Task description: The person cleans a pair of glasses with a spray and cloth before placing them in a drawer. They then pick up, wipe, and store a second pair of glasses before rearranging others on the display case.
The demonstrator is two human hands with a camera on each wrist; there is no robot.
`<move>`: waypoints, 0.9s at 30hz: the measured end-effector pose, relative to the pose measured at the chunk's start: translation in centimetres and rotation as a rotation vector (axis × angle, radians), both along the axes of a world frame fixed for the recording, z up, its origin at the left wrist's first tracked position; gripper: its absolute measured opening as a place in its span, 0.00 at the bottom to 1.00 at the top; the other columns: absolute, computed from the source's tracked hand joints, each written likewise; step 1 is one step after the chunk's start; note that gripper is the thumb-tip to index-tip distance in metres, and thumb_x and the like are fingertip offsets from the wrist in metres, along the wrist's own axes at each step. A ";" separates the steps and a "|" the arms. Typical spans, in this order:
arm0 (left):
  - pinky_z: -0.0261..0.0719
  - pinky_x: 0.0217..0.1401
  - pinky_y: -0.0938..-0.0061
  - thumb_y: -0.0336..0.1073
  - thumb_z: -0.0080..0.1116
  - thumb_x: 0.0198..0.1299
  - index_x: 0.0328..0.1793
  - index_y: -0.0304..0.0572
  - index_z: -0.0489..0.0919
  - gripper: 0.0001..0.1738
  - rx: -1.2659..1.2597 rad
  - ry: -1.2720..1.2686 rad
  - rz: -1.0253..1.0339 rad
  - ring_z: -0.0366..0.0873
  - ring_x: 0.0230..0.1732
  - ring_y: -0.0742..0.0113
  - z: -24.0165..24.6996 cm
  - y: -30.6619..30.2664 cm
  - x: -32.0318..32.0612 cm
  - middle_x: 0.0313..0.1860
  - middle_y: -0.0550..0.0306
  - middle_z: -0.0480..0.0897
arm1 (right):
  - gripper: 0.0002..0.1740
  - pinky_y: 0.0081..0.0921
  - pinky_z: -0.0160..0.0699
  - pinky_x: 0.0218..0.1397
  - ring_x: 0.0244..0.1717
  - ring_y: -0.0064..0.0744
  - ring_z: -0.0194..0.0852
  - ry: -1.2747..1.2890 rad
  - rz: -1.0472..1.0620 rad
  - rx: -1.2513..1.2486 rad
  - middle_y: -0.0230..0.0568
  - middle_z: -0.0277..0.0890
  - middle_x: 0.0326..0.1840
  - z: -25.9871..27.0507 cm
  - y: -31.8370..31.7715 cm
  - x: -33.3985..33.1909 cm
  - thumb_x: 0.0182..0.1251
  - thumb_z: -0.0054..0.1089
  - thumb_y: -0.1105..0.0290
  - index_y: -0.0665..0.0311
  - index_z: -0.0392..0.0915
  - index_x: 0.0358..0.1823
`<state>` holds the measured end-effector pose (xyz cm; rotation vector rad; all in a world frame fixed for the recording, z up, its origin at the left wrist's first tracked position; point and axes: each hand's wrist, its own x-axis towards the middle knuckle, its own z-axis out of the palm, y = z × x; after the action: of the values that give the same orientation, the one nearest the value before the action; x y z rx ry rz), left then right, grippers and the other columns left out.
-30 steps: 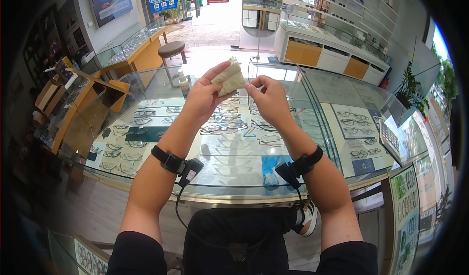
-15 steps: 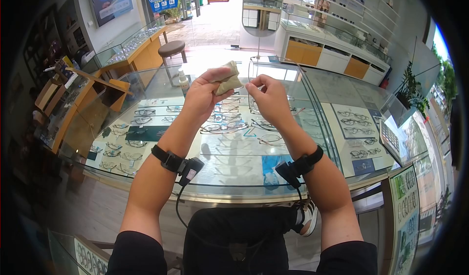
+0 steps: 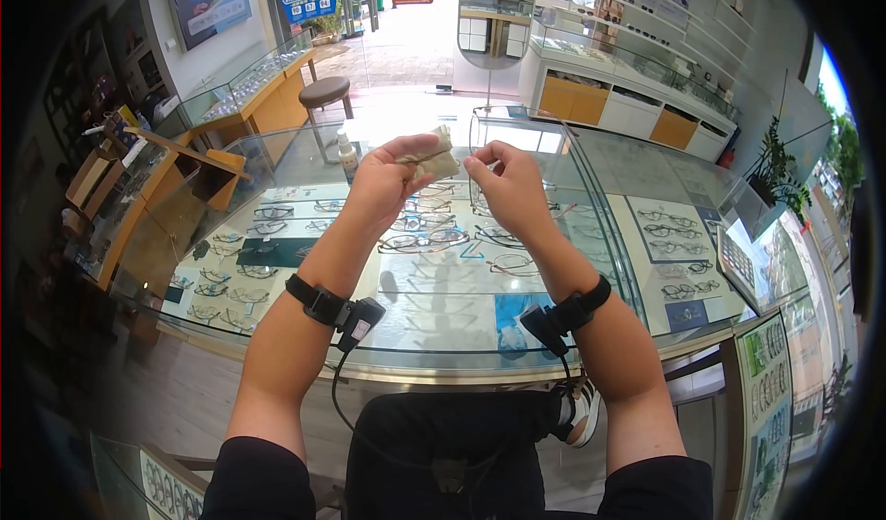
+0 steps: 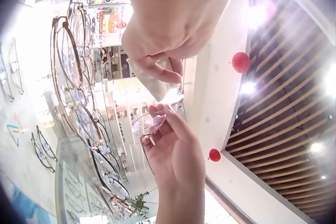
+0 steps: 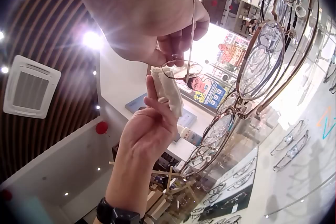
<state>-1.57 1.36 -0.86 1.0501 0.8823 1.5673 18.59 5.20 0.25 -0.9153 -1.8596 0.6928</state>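
Eyeglasses [image 4: 149, 123] pinched in the right hand [image 3: 507, 184], with pale cloth [image 3: 437, 164] gripped in the left hand [image 3: 386, 171] at nine o'clock.

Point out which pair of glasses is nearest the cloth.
The thin-rimmed pair held up in the right hand, beside the cloth in the left hand; the other pairs are farther off, with no hand on them.

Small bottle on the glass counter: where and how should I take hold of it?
I'd grip the bottle round its labelled body, below the narrow white top, coming from its left: it stands upright, and the left hand is close by on its right.
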 end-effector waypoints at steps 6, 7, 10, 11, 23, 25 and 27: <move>0.90 0.66 0.73 0.11 0.38 0.68 0.67 0.27 0.80 0.27 0.001 -0.107 -0.011 0.83 0.64 0.54 1.1 -0.7 0.9 0.67 0.38 0.79 | 0.15 0.35 0.78 0.38 0.29 0.34 0.80 -0.003 -0.005 0.005 0.44 0.85 0.32 0.0 0.0 0.0 0.68 0.66 0.61 0.69 0.85 0.38; 0.89 0.67 0.73 0.11 0.37 0.67 0.68 0.26 0.80 0.28 -0.001 -0.145 -0.017 0.82 0.66 0.53 1.2 -0.7 1.0 0.68 0.37 0.78 | 0.15 0.35 0.78 0.38 0.28 0.34 0.80 -0.007 -0.008 0.004 0.44 0.85 0.32 0.0 -0.1 0.0 0.68 0.66 0.61 0.69 0.85 0.38; 0.89 0.68 0.70 0.13 0.37 0.63 0.69 0.24 0.78 0.30 0.012 -0.161 -0.042 0.81 0.66 0.52 1.2 -0.7 0.6 0.68 0.35 0.77 | 0.15 0.35 0.77 0.38 0.28 0.34 0.80 -0.005 -0.002 0.006 0.44 0.85 0.32 0.0 0.0 0.0 0.68 0.66 0.61 0.69 0.85 0.38; 0.89 0.68 0.70 0.13 0.37 0.63 0.69 0.24 0.78 0.30 0.012 -0.161 -0.042 0.81 0.66 0.52 1.2 -0.8 0.5 0.68 0.35 0.77 | 0.15 0.35 0.77 0.38 0.28 0.34 0.80 -0.005 -0.002 0.006 0.44 0.85 0.32 -0.1 0.0 0.0 0.68 0.66 0.61 0.69 0.85 0.38; 0.77 0.79 0.63 0.31 0.46 0.58 0.74 0.19 0.71 0.36 0.013 -0.138 -0.085 0.74 0.73 0.48 1.4 -1.0 0.8 0.74 0.33 0.73 | 0.15 0.35 0.78 0.38 0.29 0.35 0.80 -0.003 0.009 0.013 0.44 0.85 0.32 -0.3 0.2 -0.1 0.68 0.66 0.61 0.69 0.85 0.38; 0.69 0.84 0.61 0.36 0.46 0.59 0.78 0.21 0.68 0.39 0.075 -0.180 -0.232 0.70 0.77 0.47 0.9 -0.6 0.8 0.77 0.34 0.71 | 0.15 0.35 0.79 0.39 0.30 0.36 0.81 -0.012 0.024 0.025 0.45 0.85 0.33 -0.4 0.3 -0.1 0.68 0.66 0.62 0.69 0.85 0.38; 0.65 0.86 0.61 0.38 0.46 0.60 0.80 0.22 0.66 0.41 0.092 -0.185 -0.283 0.69 0.78 0.48 0.6 -0.4 0.9 0.78 0.34 0.70 | 0.15 0.36 0.79 0.40 0.32 0.38 0.82 -0.016 0.034 0.023 0.46 0.86 0.33 -0.4 0.4 -0.1 0.68 0.66 0.62 0.69 0.85 0.38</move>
<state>-0.63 0.95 -0.25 1.0270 0.5156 1.4485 18.50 5.55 -0.16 -0.8788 -1.8978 0.6851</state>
